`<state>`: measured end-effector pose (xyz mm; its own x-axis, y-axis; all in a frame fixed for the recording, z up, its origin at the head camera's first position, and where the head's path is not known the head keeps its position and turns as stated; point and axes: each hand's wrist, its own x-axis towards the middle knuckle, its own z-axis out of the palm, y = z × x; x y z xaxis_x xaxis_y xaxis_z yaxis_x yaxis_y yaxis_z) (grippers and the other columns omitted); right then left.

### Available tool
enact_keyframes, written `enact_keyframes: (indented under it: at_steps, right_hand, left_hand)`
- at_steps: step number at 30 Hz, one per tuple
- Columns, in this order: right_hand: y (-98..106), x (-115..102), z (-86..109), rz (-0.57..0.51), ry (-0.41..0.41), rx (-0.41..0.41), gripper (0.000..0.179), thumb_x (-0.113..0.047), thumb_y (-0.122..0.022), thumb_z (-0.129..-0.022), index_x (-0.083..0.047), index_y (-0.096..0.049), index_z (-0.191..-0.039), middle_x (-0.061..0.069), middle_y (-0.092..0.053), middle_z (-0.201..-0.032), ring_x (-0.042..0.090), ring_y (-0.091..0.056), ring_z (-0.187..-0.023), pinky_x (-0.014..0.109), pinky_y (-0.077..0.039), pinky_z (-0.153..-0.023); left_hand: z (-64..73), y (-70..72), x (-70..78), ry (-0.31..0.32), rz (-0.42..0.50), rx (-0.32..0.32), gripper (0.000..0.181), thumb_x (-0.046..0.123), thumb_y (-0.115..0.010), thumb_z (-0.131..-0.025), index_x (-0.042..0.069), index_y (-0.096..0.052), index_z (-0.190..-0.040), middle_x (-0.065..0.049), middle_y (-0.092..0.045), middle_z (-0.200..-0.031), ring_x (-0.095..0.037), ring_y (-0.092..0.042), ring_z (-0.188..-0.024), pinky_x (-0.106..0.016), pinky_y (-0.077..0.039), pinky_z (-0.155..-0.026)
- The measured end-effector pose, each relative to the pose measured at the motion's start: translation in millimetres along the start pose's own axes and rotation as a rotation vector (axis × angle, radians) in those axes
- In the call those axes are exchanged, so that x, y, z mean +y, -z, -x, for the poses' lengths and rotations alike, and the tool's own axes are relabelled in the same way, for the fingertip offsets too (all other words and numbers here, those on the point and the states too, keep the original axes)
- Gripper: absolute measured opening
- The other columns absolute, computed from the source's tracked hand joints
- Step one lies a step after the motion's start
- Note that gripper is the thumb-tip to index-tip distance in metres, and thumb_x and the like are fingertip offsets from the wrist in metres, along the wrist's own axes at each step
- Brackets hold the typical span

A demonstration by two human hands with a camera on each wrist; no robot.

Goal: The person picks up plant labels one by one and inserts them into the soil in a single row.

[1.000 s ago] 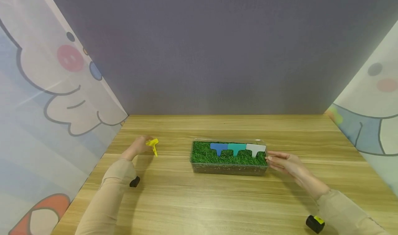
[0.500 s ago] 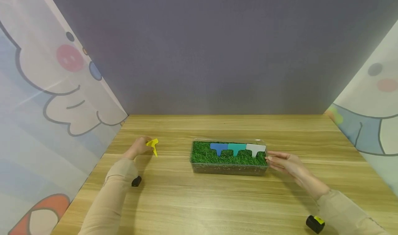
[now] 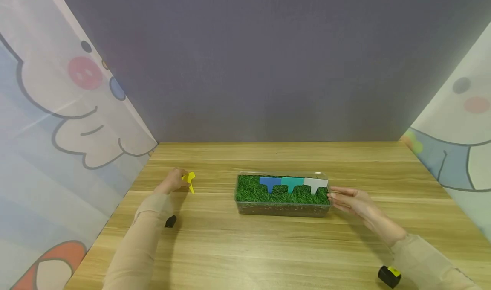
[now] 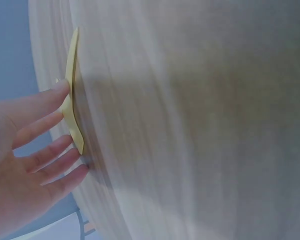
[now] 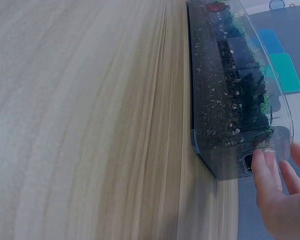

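Observation:
Low over the left of the table, my left hand [image 3: 174,180] pinches a yellow T-shaped plant label [image 3: 190,180] between thumb and index finger. In the left wrist view the label [image 4: 71,95] appears nearly edge-on, the other fingers spread beside it. My right hand [image 3: 356,202] touches the right end of a clear planter box [image 3: 284,210] with nearly straight fingers; the right wrist view shows the fingertips at the box's end wall [image 5: 230,162]. Blue [image 3: 270,182], teal [image 3: 292,183] and white [image 3: 316,184] T-shaped labels stand in a row in the green grass there.
The planter holds dark soil under the grass, and its left part [image 3: 247,185] carries grass without labels. It stands on a wood-grain table [image 3: 230,247]. A grey wall [image 3: 245,68] rises behind, with cartoon-printed panels [image 3: 57,89] at both sides. Black wrist devices [image 3: 389,277] hang under the forearms.
My left forearm has swung slightly to the right, while the yellow label has shifted only a little in the pinch. The right hand and the planter have stayed where they were.

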<state>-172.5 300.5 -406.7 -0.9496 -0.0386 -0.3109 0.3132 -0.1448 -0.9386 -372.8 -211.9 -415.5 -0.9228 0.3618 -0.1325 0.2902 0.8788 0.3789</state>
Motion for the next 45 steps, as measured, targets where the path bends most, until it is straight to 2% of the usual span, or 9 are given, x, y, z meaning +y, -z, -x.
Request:
enact_keyframes:
  at_steps: [4, 7, 12, 15, 22, 29, 34, 39, 45]
  right_hand:
    - [0, 0, 0.4, 0.012, 0.000, 0.000, 0.051, -0.012, -0.064, -0.081, 0.002, -0.044, -0.125, 0.006, -0.062, -0.106, 0.009, -0.060, -0.091, 0.028, -0.045, -0.085]
    - [-1, 0, 0.8, 0.015, -0.001, -0.001, 0.051, -0.010, -0.063, -0.081, 0.002, -0.043, -0.126, 0.007, -0.062, -0.106, 0.009, -0.061, -0.091, 0.028, -0.045, -0.085]
    - [-1, -1, 1.7, 0.007, 0.001, -0.002, 0.050, -0.009, -0.063, -0.081, 0.002, -0.043, -0.126, 0.006, -0.062, -0.106, 0.009, -0.061, -0.091, 0.028, -0.046, -0.085]
    - [-1, -1, 1.8, 0.002, 0.006, -0.005, 0.051, -0.009, -0.063, -0.081, 0.003, -0.043, -0.126, 0.006, -0.063, -0.105, 0.009, -0.061, -0.091, 0.028, -0.045, -0.085]
    - [-3, -1, 1.0, 0.000, 0.010, -0.012, 0.056, -0.008, -0.062, -0.082, 0.008, -0.035, -0.128, 0.002, -0.064, -0.100, 0.009, -0.061, -0.090, 0.027, -0.046, -0.084]
    - [-5, -3, 2.5, -0.002, 0.014, -0.009, 0.054, -0.009, -0.061, -0.083, 0.007, -0.037, -0.128, 0.006, -0.063, -0.105, 0.008, -0.060, -0.091, 0.027, -0.046, -0.084]
    - [-5, -3, 2.5, 0.010, 0.007, -0.003, 0.053, -0.010, -0.062, -0.082, 0.006, -0.039, -0.127, 0.004, -0.063, -0.104, 0.008, -0.060, -0.090, 0.027, -0.046, -0.084]
    - [-5, -4, 2.7, 0.027, 0.005, -0.005, 0.054, -0.011, -0.062, -0.082, 0.005, -0.039, -0.128, 0.004, -0.063, -0.105, 0.007, -0.060, -0.090, 0.026, -0.047, -0.083]
    - [-5, -3, 2.2, 0.069, 0.015, -0.016, 0.059, -0.013, -0.061, -0.083, 0.009, -0.032, -0.130, 0.009, -0.059, -0.111, 0.005, -0.060, -0.090, 0.027, -0.046, -0.085]
  left_hand:
    - [-2.0, 3.9, 1.4, 0.020, 0.059, -0.063, 0.042, 0.003, -0.068, -0.072, -0.015, -0.052, -0.107, -0.033, -0.050, -0.111, -0.047, -0.045, -0.104, -0.054, -0.037, -0.088]
    - [-3.7, 7.4, 3.7, 0.077, 0.090, -0.124, 0.045, 0.002, -0.068, -0.073, -0.014, -0.049, -0.110, -0.033, -0.047, -0.115, -0.047, -0.044, -0.106, -0.055, -0.036, -0.089]
    - [-9.3, 11.6, 7.4, 0.183, 0.089, -0.219, 0.054, 0.006, -0.067, -0.076, -0.012, -0.041, -0.120, -0.030, -0.044, -0.120, -0.039, -0.049, -0.101, -0.047, -0.043, -0.084]
    - [-9.6, 13.4, 10.4, 0.210, 0.090, -0.249, 0.055, 0.008, -0.066, -0.077, -0.011, -0.040, -0.122, -0.027, -0.047, -0.117, -0.033, -0.052, -0.094, -0.042, -0.046, -0.080]
    - [-12.7, 14.1, 6.7, 0.229, 0.118, -0.238, 0.048, 0.009, -0.069, -0.074, -0.009, -0.048, -0.113, -0.019, -0.054, -0.105, -0.026, -0.053, -0.085, -0.038, -0.047, -0.076]
    - [-14.5, 18.1, 5.6, 0.280, 0.168, -0.323, 0.053, 0.018, -0.073, -0.071, -0.006, -0.047, -0.111, -0.018, -0.051, -0.102, -0.032, -0.049, -0.089, -0.040, -0.044, -0.073]
    - [-15.4, 17.2, 6.2, 0.297, 0.151, -0.315, 0.049, 0.012, -0.070, -0.074, -0.007, -0.046, -0.112, -0.017, -0.051, -0.102, -0.029, -0.049, -0.089, -0.037, -0.045, -0.073]
    - [-13.3, 16.0, 4.3, 0.274, 0.170, -0.314, 0.042, 0.010, -0.068, -0.076, -0.006, -0.048, -0.109, -0.015, -0.051, -0.097, -0.026, -0.049, -0.085, -0.032, -0.046, -0.070]
    - [-14.7, 15.0, 4.4, 0.224, 0.176, -0.293, 0.034, 0.006, -0.067, -0.075, -0.007, -0.052, -0.103, -0.013, -0.053, -0.094, -0.023, -0.048, -0.082, -0.032, -0.045, -0.072]
